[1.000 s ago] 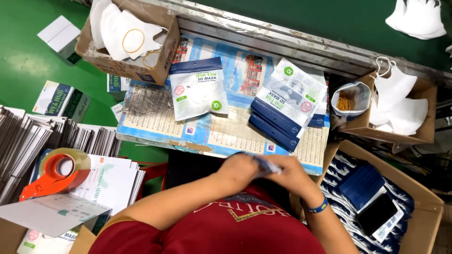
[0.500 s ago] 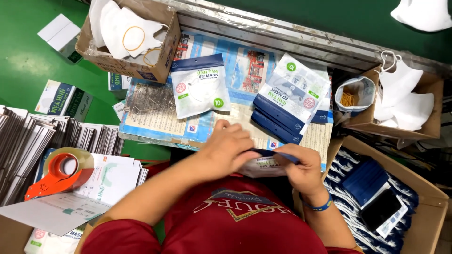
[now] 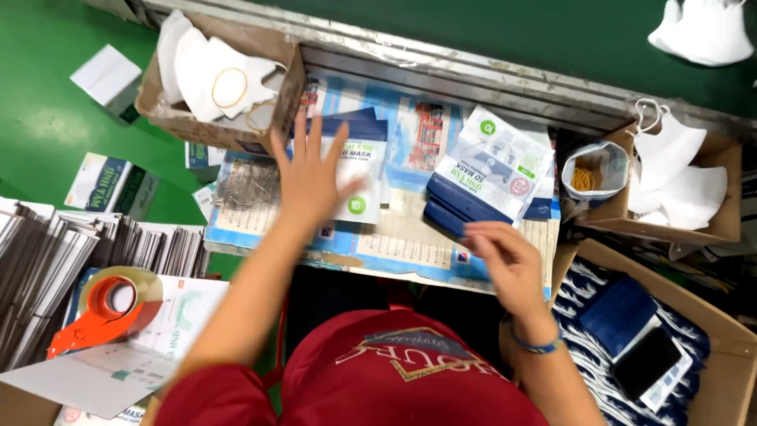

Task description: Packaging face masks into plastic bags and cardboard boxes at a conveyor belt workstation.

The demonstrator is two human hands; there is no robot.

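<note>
The left hand (image 3: 309, 177) is stretched out over the work board (image 3: 394, 237), fingers spread wide and empty, its palm hovering above a flat mask packet (image 3: 359, 170) that lies at about 11 o'clock from the person's chest. That packet is white with a dark blue band along its top edge and a small green round mark near its lower corner; the hand blurs and covers its left side, so I cannot tell whether the fingertips touch it. The right hand (image 3: 505, 264) sits at about 1 o'clock, fingers curled narrow, its fingertips just beside the lower edge of a tilted stack of packets (image 3: 485, 177), white on top with dark blue edges fanned beneath. I cannot tell if it pinches anything.

At 10 o'clock a cardboard box (image 3: 217, 79) holds loose white masks. At 2 o'clock stands a small bag (image 3: 593, 172) of yellow bits, and at 8 o'clock lies an orange tape dispenser (image 3: 102, 312).
</note>
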